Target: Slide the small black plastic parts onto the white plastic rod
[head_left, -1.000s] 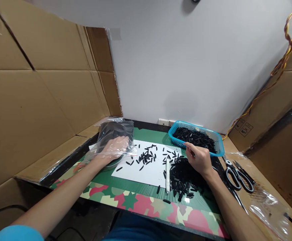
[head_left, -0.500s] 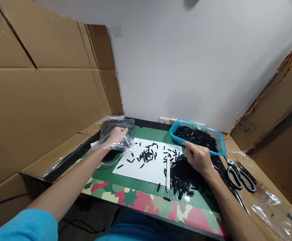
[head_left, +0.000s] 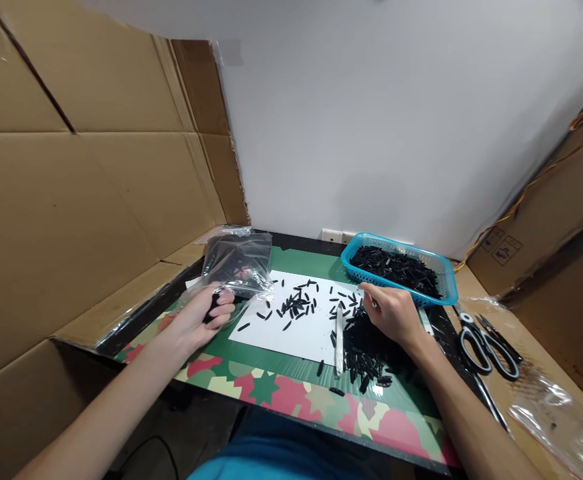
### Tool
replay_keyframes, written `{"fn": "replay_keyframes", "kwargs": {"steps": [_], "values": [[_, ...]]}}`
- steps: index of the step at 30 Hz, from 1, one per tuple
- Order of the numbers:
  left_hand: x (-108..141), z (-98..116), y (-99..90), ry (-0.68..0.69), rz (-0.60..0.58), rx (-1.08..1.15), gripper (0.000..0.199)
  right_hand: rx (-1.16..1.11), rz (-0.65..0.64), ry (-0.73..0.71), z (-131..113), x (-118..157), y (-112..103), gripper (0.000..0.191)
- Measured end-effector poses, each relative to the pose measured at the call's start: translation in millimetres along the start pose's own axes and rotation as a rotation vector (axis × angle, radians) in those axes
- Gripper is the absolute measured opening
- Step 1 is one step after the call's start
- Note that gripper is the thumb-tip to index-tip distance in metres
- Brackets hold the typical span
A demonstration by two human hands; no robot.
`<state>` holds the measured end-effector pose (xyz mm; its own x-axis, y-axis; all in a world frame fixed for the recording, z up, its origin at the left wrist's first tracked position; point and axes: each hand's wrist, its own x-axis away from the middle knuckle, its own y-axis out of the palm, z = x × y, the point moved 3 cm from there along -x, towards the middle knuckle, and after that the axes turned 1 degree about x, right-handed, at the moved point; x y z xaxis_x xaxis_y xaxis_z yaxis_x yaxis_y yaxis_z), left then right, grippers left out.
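Note:
My left hand (head_left: 204,317) is closed round a bunch of small black pieces (head_left: 215,303), palm turned up, at the lower edge of a clear plastic bag (head_left: 239,261). My right hand (head_left: 394,312), its fingers curled and the index finger stretched toward the left, hovers by a pile of black pieces (head_left: 366,343); whatever its fingers hold is hidden. More black pieces (head_left: 296,303) lie scattered on a white sheet (head_left: 266,343). A thin white stick (head_left: 339,340) lies between the sheet and the pile.
A blue basket (head_left: 449,283) of black pieces stands at the back right. Scissors (head_left: 486,347), a second tool (head_left: 499,337) and a clear bag (head_left: 551,420) lie on the right. Cardboard (head_left: 121,187) walls the left side; a white wall (head_left: 371,133) stands behind.
My left hand has come back from over the clear bag toward me and turned palm up, with black pieces now showing in it. My right hand has barely moved. The view has shifted slightly.

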<state>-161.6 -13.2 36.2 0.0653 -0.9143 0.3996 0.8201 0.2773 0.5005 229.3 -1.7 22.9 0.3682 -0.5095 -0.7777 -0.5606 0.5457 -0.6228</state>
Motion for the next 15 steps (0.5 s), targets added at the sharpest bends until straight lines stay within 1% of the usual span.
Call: {"fn": "replay_keyframes", "kwargs": {"steps": [1,2,4,6,8,10,12,13,15], "values": [[11.8,-7.0,-0.2,-0.023,0.017,-0.014,0.030,-0.015,-0.010,-0.009,-4.0,-1.1,2.2,0.026],[23.1,-15.0,1.3,-0.040,0.030,-0.026,0.035,-0.035,-0.019,-0.020,-8.4,-2.1,4.5,0.026],[42.4,-34.2,10.3,-0.073,0.030,-0.050,0.039,-0.085,-0.033,-0.039,-17.6,-3.3,9.3,0.026],[54.4,-54.1,28.4,-0.095,-0.012,-0.075,0.039,-0.152,-0.039,-0.047,-27.2,-3.5,12.9,0.026],[56.1,-71.0,54.9,-0.124,-0.086,-0.116,0.038,-0.231,-0.035,-0.035,-37.1,-3.3,14.6,0.025],[46.3,-81.1,86.7,-0.150,-0.181,-0.176,0.043,-0.312,-0.023,0.000,-47.2,-3.7,14.7,0.025],[26.7,-83.5,119.9,-0.170,-0.303,-0.257,0.045,-0.374,-0.003,0.049,-56.3,-5.3,14.4,0.027],[14.6,-82.7,135.7,-0.186,-0.371,-0.308,0.044,-0.416,0.019,0.096,-59.0,-6.6,14.4,0.028],[-10.8,-79.3,162.8,-0.215,-0.499,-0.408,0.042,-0.533,0.092,0.242,-59.1,-8.8,15.6,0.030]]}}
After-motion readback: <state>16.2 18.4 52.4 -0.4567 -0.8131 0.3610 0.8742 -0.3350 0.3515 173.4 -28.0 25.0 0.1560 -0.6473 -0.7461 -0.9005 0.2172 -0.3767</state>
